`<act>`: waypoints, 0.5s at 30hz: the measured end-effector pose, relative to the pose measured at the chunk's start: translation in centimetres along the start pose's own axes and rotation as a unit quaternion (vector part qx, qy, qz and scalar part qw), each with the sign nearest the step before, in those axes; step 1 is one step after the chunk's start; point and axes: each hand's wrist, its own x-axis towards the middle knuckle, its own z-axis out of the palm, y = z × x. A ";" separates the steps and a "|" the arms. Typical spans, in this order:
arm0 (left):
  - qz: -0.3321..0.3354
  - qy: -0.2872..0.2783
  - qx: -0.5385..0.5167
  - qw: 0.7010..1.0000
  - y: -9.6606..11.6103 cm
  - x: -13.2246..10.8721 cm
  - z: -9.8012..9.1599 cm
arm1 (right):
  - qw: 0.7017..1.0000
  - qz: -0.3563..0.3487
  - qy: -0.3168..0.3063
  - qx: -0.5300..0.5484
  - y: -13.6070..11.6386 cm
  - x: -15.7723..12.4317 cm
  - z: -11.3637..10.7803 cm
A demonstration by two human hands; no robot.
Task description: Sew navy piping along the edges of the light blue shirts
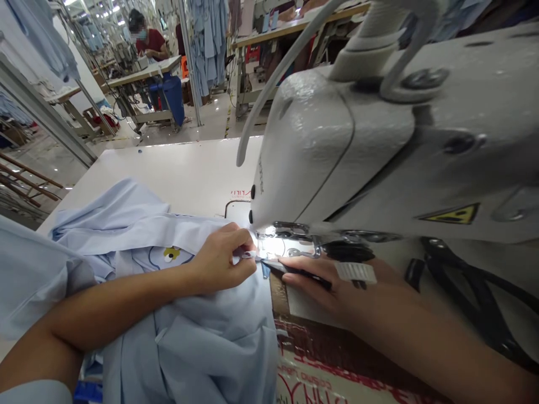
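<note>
A light blue garment (202, 336) spreads over the table to the left of the needle area, with a yellow and dark blue motif (169, 255) on it. My left hand (225, 255) is closed in a pinch on the garment's edge, just left of the lit needle area of the sewing machine (311, 146). My right hand (337, 280) holds dark-handled thread snips (309, 275), their metal tips pointing left at the cloth beside my left fingertips. A small blue tag (265, 270) shows below the tips. A white band wraps one right finger. The needle itself is hard to make out.
The white sewing table (189, 163) reaches back behind the garment. A black bent metal frame (475, 303) stands at right, under the machine arm. A grey tube (269, 90) hangs by the machine head. Farther back, a masked person (154, 42) sits at another machine.
</note>
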 end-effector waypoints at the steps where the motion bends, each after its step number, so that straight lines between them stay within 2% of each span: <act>1: 0.002 0.000 0.003 1.000 0.0 0.0 0.0 | 1.000 -0.006 -0.003 -0.014 -0.2 0.0 -0.5; 3: 0.015 0.003 0.019 1.000 0.0 -0.2 -0.1 | 0.998 -0.040 -0.009 -0.049 -0.6 0.0 -1.5; 7: 0.077 -0.009 0.092 0.993 -0.3 0.0 -0.4 | 0.985 -0.119 0.031 -0.120 -1.1 0.2 -2.2; 10: 0.017 0.008 0.146 0.989 -1.0 1.4 -0.5 | 0.979 -0.136 0.049 -0.145 -1.0 0.1 -1.8; 12: -0.036 0.022 0.164 0.986 -1.6 3.0 -0.6 | 0.980 -0.130 0.032 -0.147 -0.9 0.0 -1.6; 15: -0.048 0.009 0.175 0.983 -2.1 5.2 -0.8 | 0.983 -0.119 -0.008 -0.140 -0.8 -0.1 -1.8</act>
